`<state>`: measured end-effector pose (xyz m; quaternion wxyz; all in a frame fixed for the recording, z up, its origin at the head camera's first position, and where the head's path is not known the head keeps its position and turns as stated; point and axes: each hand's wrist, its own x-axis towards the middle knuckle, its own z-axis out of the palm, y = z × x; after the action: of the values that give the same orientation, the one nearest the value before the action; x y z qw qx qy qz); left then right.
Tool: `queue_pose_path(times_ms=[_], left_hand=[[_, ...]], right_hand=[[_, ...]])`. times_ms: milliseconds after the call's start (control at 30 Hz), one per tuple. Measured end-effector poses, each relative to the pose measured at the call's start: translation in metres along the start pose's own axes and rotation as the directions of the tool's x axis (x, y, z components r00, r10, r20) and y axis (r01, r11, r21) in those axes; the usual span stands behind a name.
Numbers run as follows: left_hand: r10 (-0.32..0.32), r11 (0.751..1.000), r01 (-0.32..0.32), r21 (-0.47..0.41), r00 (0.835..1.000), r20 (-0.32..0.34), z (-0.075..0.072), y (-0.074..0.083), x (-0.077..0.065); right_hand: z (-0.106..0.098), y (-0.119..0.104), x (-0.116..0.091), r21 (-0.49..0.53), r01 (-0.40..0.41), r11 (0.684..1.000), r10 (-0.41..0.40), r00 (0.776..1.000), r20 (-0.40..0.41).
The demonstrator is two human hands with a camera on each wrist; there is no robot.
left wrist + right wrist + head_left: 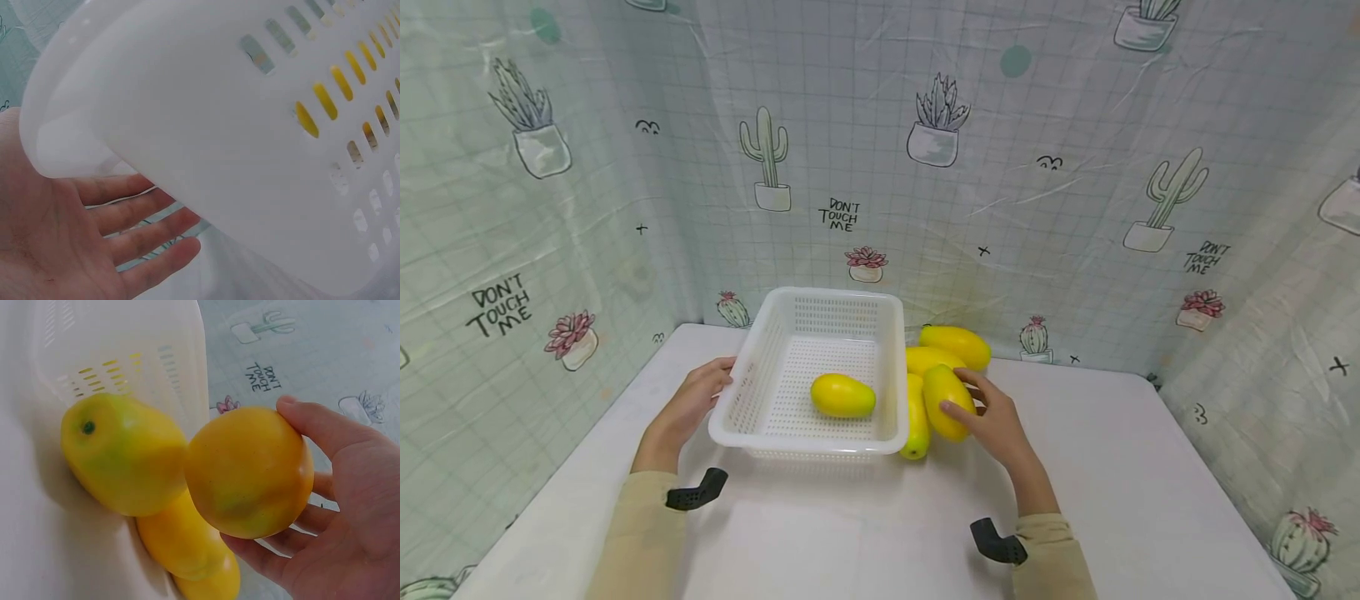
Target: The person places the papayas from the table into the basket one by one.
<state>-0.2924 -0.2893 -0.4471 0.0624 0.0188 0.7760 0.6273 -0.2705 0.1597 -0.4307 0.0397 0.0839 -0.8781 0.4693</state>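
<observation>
My right hand (997, 419) grips a yellow papaya (947, 402), thumb on one side and fingers on the other. In the right wrist view its rounded end (249, 472) faces the camera. My left hand (695, 395) lies at the left side of a white plastic basket (819, 444), its fingers (147, 237) extended along the outer wall below the rim. One papaya (842, 396) lies inside the basket. Beside the basket's right wall, a greenish-yellow papaya (125, 456) rests next to the held one.
Two more yellow papayas, a rear one (957, 345) and one nearer the basket (931, 360), lie behind the held one. A white table (842, 533) carries everything. Patterned sheeting (880, 167) hangs behind and at both sides. Black mounts sit at both wrists.
</observation>
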Motion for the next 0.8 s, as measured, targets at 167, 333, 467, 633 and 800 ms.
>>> queue_pose_path(times_ms=[167, 333, 467, 633, 800], left_hand=[[0.007, 1.000, -0.007, 0.001, 1.000, 0.000, -0.0003, -0.0009, -0.0007], [0.005, 1.000, -0.005, 0.005, 1.000, 0.001, -0.0006, -0.0018, -0.0007], [-0.001, 1.000, 0.001, 0.010, 1.000, -0.007, -0.0011, -0.0018, -0.0008], [0.002, 1.000, -0.002, 0.000, 1.000, -0.003, -0.0015, -0.0021, -0.0012], [0.006, 1.000, -0.006, -0.006, 1.000, 0.001, -0.0011, -0.0019, -0.0013]], right_hand=[[0.0012, -0.0029, -0.0005, 0.019, 0.006, 1.000, -0.006, 1.000, -0.005], [0.0024, -0.0028, 0.0003, 0.018, 0.012, 1.000, -0.011, 1.000, -0.006], [0.0032, -0.0030, 0.0016, 0.018, 0.022, 1.000, -0.022, 1.000, -0.007], [0.0029, -0.0060, 0.0014, 0.028, 0.034, 0.999, -0.033, 0.999, -0.017], [0.0028, -0.0097, -0.0002, 0.051, 0.049, 0.998, -0.048, 0.999, -0.023]])
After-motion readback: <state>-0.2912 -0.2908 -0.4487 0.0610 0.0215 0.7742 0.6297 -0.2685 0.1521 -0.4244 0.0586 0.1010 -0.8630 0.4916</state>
